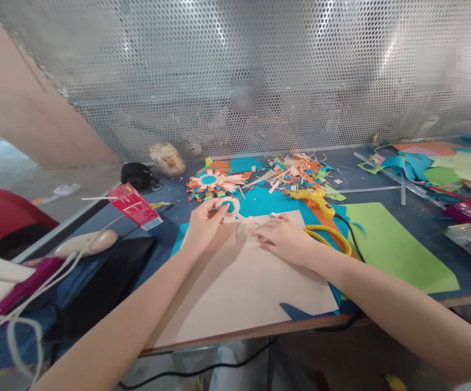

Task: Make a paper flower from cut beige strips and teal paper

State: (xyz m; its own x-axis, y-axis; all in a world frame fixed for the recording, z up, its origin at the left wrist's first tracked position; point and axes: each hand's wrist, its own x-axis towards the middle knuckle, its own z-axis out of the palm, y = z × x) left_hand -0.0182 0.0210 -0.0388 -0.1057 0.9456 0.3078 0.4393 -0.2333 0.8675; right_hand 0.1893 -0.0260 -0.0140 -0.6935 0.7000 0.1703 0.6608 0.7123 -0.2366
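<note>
My left hand (205,225) is closed, its thumb and fingers pinching a small paper flower (236,204) with a white fringed edge and a blue middle. Under both hands lies a large white paper sheet (235,293), on top of blue paper. My right hand (282,236) rests on the sheet's far part with its fingers apart, beside small white paper pieces (255,219). Just beyond the left hand, a larger fringed paper flower (208,180) with a blue centre lies on paper scraps. A yellow glue gun (316,202) lies past my right hand, near a yellow loop (339,239).
Paper clippings (296,171) are heaped at the back, before a perforated metal panel (219,70). Green paper (398,244) lies right. On the left are a red drink carton (135,206), a computer mouse (90,243), white cables (35,296) and a black flat object (108,282).
</note>
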